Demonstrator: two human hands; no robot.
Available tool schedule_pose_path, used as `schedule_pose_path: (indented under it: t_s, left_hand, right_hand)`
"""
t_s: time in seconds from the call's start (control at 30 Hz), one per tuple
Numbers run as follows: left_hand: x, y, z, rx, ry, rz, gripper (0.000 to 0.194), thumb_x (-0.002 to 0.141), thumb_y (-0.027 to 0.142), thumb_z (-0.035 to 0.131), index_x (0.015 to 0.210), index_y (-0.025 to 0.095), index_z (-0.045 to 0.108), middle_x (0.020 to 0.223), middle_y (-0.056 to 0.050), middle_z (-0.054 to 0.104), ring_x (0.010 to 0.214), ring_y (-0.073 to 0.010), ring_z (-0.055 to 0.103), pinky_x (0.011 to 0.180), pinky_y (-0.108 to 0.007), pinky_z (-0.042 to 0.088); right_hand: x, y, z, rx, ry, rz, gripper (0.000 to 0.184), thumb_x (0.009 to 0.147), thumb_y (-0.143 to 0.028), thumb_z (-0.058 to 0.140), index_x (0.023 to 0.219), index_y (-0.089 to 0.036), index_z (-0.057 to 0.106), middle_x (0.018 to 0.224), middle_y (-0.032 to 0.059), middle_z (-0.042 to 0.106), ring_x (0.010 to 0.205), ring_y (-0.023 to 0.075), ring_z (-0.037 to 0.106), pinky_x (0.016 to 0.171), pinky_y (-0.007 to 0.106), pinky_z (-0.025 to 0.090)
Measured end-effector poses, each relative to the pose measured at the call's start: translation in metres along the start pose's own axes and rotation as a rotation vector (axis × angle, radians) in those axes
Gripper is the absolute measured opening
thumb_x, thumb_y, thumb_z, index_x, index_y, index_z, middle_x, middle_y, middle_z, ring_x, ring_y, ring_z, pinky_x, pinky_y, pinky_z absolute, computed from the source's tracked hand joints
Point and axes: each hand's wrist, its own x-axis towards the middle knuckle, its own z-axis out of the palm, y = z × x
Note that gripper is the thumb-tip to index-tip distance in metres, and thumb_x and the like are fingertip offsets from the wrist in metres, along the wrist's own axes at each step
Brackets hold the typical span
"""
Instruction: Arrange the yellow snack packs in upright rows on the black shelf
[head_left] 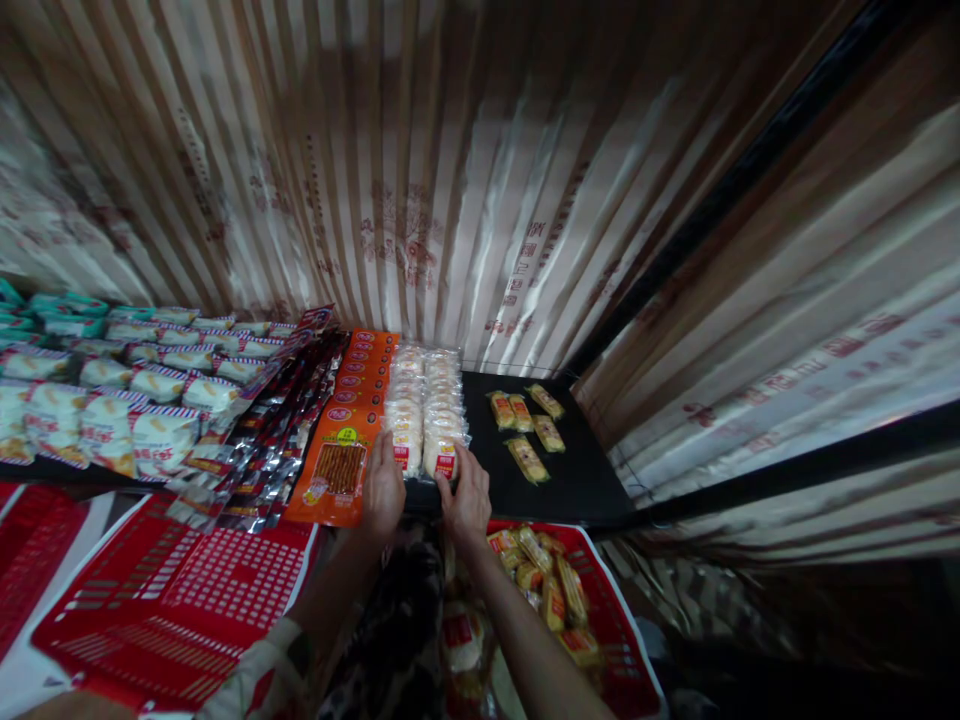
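White pkts (442, 400) already in 2 neat rows; yellow pkts (527, 459) lay unaligned.
L hand (384, 488), R hand (466, 497) flanked white rows, grips unclear; more sat in red basket (621, 625).

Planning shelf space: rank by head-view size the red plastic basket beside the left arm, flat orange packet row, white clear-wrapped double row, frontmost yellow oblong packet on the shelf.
Red basket
Orange row, white double row: too close to rank
Yellow packet

It's dim in here, darkest low on the right. Glare streaks the curtain (480, 190), blurred toward the left.
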Motion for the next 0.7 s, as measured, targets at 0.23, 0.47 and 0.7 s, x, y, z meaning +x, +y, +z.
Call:
schedule_pose_path:
  t_s: [0.23,0.47,0.7]
  left_hand:
    - [0.000,-0.004,0.001,0.015,-0.013,0.011,0.048,0.085,0.012,0.034,0.133,0.014,0.038,0.136,-0.014,0.045,0.131,-0.0227,0.035,0.107,-0.040,0.035]
    - [-0.005,-0.002,0.002,0.032,-0.018,0.012,0.050,0.086,0.012,0.033,0.136,0.009,0.033,0.142,-0.017,0.036,0.135,-0.0251,0.029,0.109,-0.041,0.032]
    - [-0.009,-0.002,-0.002,-0.031,-0.001,0.066,0.053,0.086,0.014,0.036,0.138,0.015,0.029,0.149,-0.015,0.024,0.139,-0.0265,0.015,0.110,-0.048,0.028]
  right_hand:
    - [-0.001,-0.003,0.001,-0.016,0.022,-0.017,0.049,0.087,-0.035,0.042,0.133,-0.020,0.039,0.128,0.0115,0.049,0.115,0.0245,0.044,0.096,0.039,0.037]
    - [-0.002,-0.006,-0.006,-0.009,0.010,-0.004,0.050,0.087,-0.037,0.042,0.135,-0.024,0.038,0.126,0.0098,0.048,0.114,0.0247,0.043,0.096,0.040,0.039]
    - [-0.012,0.000,-0.011,0.060,0.038,-0.028,0.048,0.090,-0.037,0.037,0.136,-0.025,0.038,0.136,0.0121,0.036,0.122,0.0257,0.037,0.097,0.045,0.037]
